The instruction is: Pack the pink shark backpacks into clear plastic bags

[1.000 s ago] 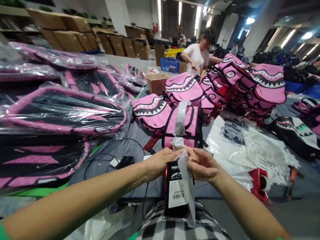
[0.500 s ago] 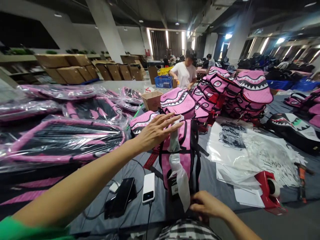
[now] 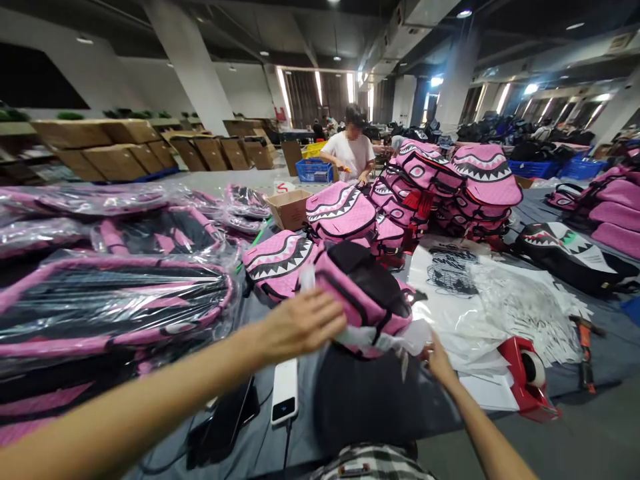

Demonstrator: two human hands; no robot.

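Note:
A pink and black backpack [image 3: 365, 293] lies turned on the table in front of me, its black panel facing up. Along its near side runs a whitish, see-through strip [image 3: 370, 337]. My left hand [image 3: 305, 323] is against the bag's left side, fingers stretched out and a little blurred. At the strip's right end, my right hand [image 3: 437, 360] pinches it with closed fingers. Behind the bag sits another pink backpack with a shark-mouth print [image 3: 277, 263].
Plastic-wrapped pink and black bags [image 3: 115, 300] cover the left side. Near me lie a white power bank [image 3: 285, 393] and dark phones [image 3: 223, 427]. To the right are plastic bags [image 3: 445, 307], a red tape dispenser [image 3: 525, 383] and a hammer [image 3: 585, 353]. A person [image 3: 353, 147] stands across the table.
The backpack has turned from lengthwise to crosswise, black panel now up. My left hand came down to its near left side; my right hand rose and moved right with the strip's end.

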